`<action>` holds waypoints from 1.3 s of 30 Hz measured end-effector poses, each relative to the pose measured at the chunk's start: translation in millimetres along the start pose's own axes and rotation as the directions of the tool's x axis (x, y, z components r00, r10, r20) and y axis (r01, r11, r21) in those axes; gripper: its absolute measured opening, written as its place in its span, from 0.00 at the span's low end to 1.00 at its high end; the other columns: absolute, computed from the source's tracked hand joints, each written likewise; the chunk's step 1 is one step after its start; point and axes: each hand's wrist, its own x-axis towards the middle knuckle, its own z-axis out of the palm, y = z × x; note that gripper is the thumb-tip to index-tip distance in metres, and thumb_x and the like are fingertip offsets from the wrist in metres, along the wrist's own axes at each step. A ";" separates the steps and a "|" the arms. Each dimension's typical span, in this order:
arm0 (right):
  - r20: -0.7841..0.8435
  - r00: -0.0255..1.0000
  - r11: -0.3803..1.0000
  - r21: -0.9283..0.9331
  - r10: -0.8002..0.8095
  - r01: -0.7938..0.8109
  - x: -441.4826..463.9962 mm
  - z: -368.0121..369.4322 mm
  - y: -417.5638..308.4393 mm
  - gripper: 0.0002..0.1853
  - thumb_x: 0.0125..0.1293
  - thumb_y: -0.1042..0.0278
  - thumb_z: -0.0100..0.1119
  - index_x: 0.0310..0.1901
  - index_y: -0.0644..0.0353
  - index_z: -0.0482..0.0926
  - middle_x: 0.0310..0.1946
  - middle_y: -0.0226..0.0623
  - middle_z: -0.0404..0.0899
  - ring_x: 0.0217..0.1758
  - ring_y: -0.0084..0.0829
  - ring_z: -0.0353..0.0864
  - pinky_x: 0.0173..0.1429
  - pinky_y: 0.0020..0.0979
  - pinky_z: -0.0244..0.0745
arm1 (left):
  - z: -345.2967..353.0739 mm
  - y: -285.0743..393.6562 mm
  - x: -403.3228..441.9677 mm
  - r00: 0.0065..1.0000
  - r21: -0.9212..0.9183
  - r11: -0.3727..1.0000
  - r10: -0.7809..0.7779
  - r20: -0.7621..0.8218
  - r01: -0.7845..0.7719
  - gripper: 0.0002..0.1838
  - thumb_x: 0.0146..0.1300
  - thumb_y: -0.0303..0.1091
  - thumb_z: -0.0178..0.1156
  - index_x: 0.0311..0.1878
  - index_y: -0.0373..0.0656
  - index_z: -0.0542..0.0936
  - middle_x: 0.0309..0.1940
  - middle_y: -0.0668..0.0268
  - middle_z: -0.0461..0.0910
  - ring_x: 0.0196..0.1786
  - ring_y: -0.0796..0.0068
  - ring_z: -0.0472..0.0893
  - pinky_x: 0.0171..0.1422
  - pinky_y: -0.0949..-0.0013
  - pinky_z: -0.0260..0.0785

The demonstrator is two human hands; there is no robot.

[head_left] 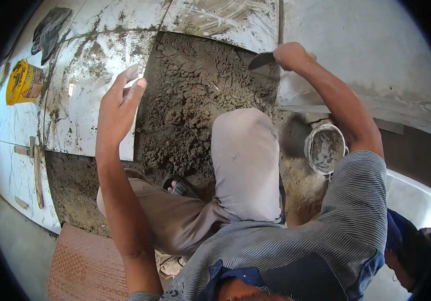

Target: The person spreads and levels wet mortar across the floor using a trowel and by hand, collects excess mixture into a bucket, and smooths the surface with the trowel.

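My right hand (291, 56) is closed around the handle of a trowel (262, 61). Its dark blade hovers or rests at the far right corner of the mortar bed (188, 95), near the wall; whether it touches the mortar I cannot tell. My left hand (118, 108) is raised over the white floor tile (82, 120) beside the mortar. Its fingers are stretched out and dusty, with nothing in them. The mortar is rough and lumpy, bordered by smeared tiles on the left and far sides.
A bucket of grey slurry (326, 150) stands right of my knee. On the left tiles are a yellow bucket (25, 83), a hammer (36, 170) and a dark cloth (50, 32). A reddish patterned tile (87, 266) lies lower left. Another person (411, 251) is at lower right.
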 end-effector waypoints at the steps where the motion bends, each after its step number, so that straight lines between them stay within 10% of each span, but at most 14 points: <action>1: -0.002 0.999 0.999 0.020 -0.037 0.037 -11.9 4.2 -6.2 0.06 0.51 0.72 0.58 0.29 0.55 0.84 0.30 0.37 0.84 0.35 0.38 0.85 0.35 0.38 0.79 | 1.1 -2.5 -0.6 1.000 -0.002 1.000 0.010 -0.001 -0.010 0.26 0.67 0.47 0.53 0.61 0.40 0.70 0.54 0.55 0.75 0.55 0.65 0.75 0.61 0.66 0.63; 14: 0.381 0.900 0.951 0.292 -0.213 0.101 -138.1 11.0 -55.5 0.11 0.54 0.69 0.56 0.38 0.62 0.82 0.32 0.42 0.84 0.38 0.45 0.83 0.41 0.41 0.78 | 5.4 -23.2 6.8 0.999 -0.005 1.000 -0.026 0.025 0.026 0.25 0.66 0.48 0.53 0.61 0.43 0.71 0.53 0.56 0.76 0.56 0.65 0.74 0.63 0.65 0.62; 18: 0.174 0.980 0.863 0.505 -0.099 -0.002 -135.5 91.7 -65.4 0.10 0.57 0.67 0.54 0.35 0.64 0.79 0.36 0.49 0.81 0.43 0.49 0.81 0.48 0.44 0.74 | 3.0 -21.7 8.1 0.999 -0.033 0.999 -0.039 0.035 0.040 0.27 0.66 0.50 0.53 0.62 0.43 0.70 0.55 0.55 0.75 0.55 0.61 0.75 0.61 0.63 0.64; 20: -0.378 0.910 0.770 0.627 0.171 0.116 -126.6 176.1 -98.4 0.19 0.59 0.61 0.54 0.50 0.60 0.71 0.43 0.52 0.77 0.46 0.53 0.76 0.48 0.45 0.73 | -0.6 -22.8 5.7 0.998 0.007 0.998 -0.057 0.001 0.057 0.30 0.64 0.54 0.53 0.62 0.43 0.70 0.56 0.55 0.75 0.55 0.59 0.75 0.59 0.62 0.66; 23: -0.190 0.958 0.238 0.941 -0.213 0.240 -127.6 159.9 -128.6 0.16 0.62 0.56 0.53 0.44 0.60 0.72 0.45 0.54 0.74 0.48 0.52 0.74 0.49 0.46 0.71 | -1.2 -25.0 6.3 0.999 0.013 0.999 -0.031 -0.025 0.031 0.31 0.64 0.57 0.53 0.62 0.45 0.70 0.56 0.55 0.75 0.57 0.57 0.75 0.59 0.60 0.66; 30: -0.018 0.994 0.497 0.865 -0.111 0.071 -71.4 82.7 -141.7 0.17 0.62 0.55 0.54 0.42 0.61 0.71 0.42 0.52 0.74 0.47 0.53 0.75 0.47 0.46 0.71 | 5.8 -15.8 8.7 0.998 0.006 0.999 -0.047 0.035 0.047 0.30 0.65 0.55 0.52 0.62 0.44 0.70 0.55 0.55 0.75 0.58 0.56 0.75 0.60 0.60 0.66; 39: -0.153 0.974 0.372 0.924 0.168 0.081 45.3 64.7 -187.6 0.20 0.57 0.57 0.61 0.41 0.60 0.66 0.34 0.57 0.77 0.41 0.56 0.77 0.44 0.50 0.71 | 5.8 -16.2 9.1 0.995 0.068 0.993 -0.098 0.021 0.096 0.25 0.67 0.50 0.52 0.63 0.49 0.70 0.56 0.61 0.75 0.58 0.64 0.73 0.62 0.63 0.62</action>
